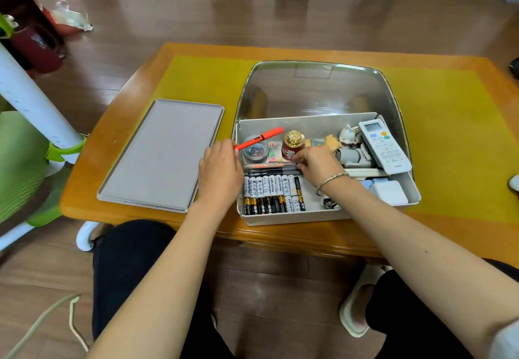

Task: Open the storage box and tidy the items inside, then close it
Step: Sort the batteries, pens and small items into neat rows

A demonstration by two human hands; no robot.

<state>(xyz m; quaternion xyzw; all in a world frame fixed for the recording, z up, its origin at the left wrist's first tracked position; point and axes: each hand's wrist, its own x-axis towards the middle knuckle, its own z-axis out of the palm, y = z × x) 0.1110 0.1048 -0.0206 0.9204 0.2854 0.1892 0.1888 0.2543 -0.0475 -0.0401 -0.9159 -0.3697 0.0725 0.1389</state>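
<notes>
The storage box [325, 212] is sitting open on the yellow mat [449, 139] of the wooden table [134, 83], near the front edge. Its clear lid [317, 92] is standing up behind it. A flat grey tray [161, 155] is lying on the table just to the left of the box.

The left hand [220, 172] is hovering over the left wall of the box, its grip clamped on an orange pen [259, 137] that is angling up and to the right above the items. The right hand [318, 163] is reaching into the middle of the box, its fingertips curling onto a row of pens [269, 168] lying crosswise; whether that grip is closed on one of them or only pressing, I cannot tell. A bracelet [331, 180] is circling the right wrist.

Inside, batteries [272, 194] are lying side by side in the front left part. Behind the pens, a round clear tub [254, 151] and a small jar with a gold top [293, 145] are standing. A white remote [384, 146] is leaning in the right rear corner, beside a small cat figure [348, 135].
</notes>
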